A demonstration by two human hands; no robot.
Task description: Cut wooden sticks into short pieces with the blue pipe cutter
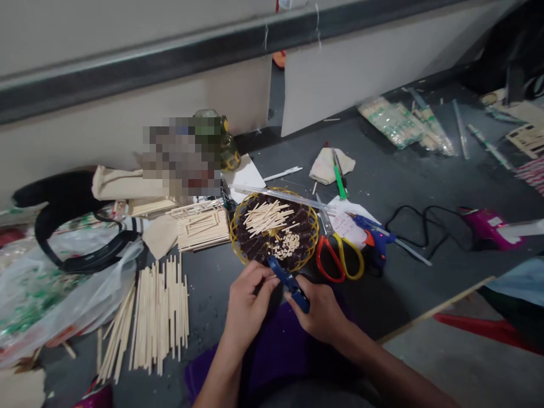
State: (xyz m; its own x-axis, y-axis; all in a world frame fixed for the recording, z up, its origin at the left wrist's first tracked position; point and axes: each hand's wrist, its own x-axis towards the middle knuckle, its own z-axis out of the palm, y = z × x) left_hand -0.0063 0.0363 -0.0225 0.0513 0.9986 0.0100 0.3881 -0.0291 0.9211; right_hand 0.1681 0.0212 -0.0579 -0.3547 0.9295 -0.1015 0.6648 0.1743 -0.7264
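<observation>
My right hand [317, 306] is closed round a dark blue pliers-like cutter [289, 284], whose jaws are too small to make out. Close by on its left, the fingers of my left hand [250, 300] pinch a thin pale stick [270, 277] at the tool's front end. Just beyond both hands lies a round brown woven basket [244, 249] with a yellow rim. Inside it are a heap of short wooden sticks [267, 217] and a scatter of tiny cut pieces [288, 245].
Scissors [342, 260] with red and yellow handles and a blue glue gun [374, 235] lie right of the basket. Long wooden sticks [159, 311] are spread at left, near a plastic bag [85, 294] and black headband-like object [85, 260]. Packaged sticks [393, 122] lie at back right.
</observation>
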